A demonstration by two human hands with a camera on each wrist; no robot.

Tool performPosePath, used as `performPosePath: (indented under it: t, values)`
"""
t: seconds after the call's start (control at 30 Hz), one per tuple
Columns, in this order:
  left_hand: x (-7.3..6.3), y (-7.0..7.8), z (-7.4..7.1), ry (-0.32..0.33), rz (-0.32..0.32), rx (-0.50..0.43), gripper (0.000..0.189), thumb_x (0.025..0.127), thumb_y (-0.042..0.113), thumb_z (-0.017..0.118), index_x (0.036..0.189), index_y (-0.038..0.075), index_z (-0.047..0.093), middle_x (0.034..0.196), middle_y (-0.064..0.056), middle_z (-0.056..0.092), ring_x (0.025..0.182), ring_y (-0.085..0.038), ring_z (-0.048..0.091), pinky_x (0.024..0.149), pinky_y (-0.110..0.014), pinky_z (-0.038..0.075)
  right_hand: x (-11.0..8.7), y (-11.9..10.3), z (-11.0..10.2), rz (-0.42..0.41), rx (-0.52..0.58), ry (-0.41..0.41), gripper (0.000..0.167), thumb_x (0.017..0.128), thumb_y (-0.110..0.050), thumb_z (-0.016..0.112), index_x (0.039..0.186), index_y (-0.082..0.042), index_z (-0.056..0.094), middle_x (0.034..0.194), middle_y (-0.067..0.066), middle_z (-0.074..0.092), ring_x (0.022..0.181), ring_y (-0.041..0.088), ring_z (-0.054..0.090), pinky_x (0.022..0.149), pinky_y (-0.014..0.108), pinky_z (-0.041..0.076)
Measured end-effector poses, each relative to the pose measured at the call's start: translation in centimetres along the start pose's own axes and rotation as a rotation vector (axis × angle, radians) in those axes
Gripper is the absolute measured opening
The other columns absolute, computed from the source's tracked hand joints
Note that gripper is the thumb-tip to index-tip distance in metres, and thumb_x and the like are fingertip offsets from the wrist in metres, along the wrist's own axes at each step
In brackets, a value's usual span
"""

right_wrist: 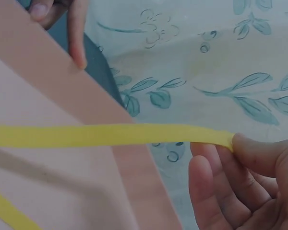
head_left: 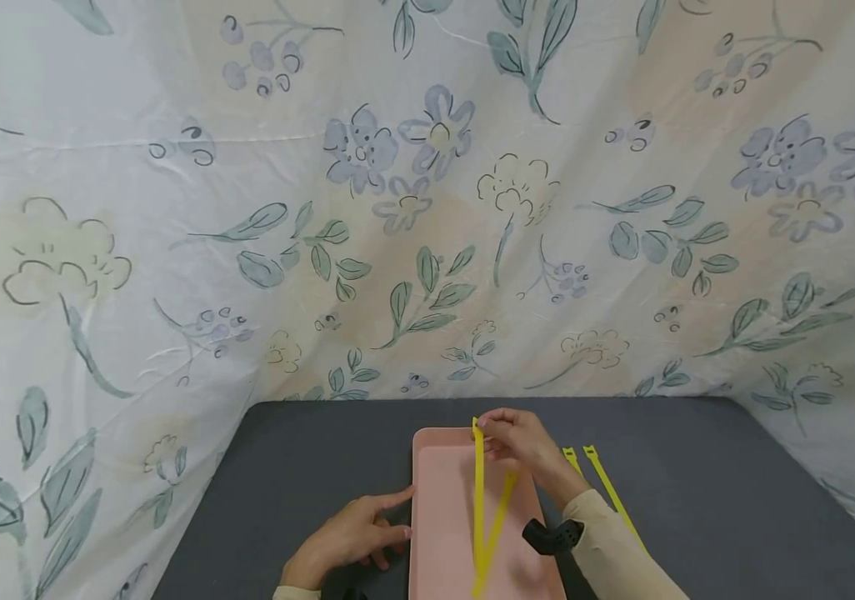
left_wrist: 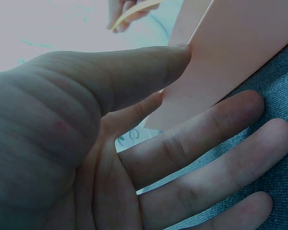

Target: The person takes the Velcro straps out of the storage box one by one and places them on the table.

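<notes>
right fingers [right_wrist: 201, 179] pinch one strap [right_wrist: 110, 134] over one tray [head_left: 440, 517].

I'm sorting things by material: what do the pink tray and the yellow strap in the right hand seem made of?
Pink tray: probably moulded plastic with a matte finish, judging by its even colour and smooth walls. Yellow strap, pinched by the right hand: perhaps fabric or hook-and-loop, also matte; it curves gently and shows no strong shine, though soft plastic is possible.
</notes>
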State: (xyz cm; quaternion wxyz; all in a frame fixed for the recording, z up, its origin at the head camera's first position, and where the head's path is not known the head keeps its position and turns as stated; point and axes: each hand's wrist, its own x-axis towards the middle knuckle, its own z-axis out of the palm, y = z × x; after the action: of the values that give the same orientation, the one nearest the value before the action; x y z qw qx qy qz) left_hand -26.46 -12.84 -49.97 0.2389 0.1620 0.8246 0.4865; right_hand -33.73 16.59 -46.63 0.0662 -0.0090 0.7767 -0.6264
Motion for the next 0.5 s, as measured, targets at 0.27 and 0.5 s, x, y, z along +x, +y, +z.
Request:
performPosePath:
  t: [0.27,0.5]
  values:
    - [0.2,0.0,-0.3,-0.013,0.0,0.087,0.066,0.095,0.037,0.071,0.153,0.02,0.047,0.078,0.003,0.075,0.057,-0.015,0.067,0.054,-0.034,0.047,0.0,-1.6,-0.1,0.002,0.022,0.032,0.027,0.098,-0.026,0.068,0.111,-0.002,0.07,0.086,0.004,0.072,0.072,0.018,0.07,0.072,0.033,0.06]
    - [-0.6,2.8,0.7,0.247,0.188,0.414,0.027,0.098,0.034,0.065,0.122,0.026,0.074,0.103,0.012,0.071,0.091,-0.007,0.062,0.07,-0.035,0.049,-0.1,-2.3,0.1,-0.024,0.01,0.036,0.031,0.098,-0.03,0.069,0.113,-0.003,0.067,0.091,0.007,0.074,0.076,0.019,0.073,0.074,0.034,0.061]
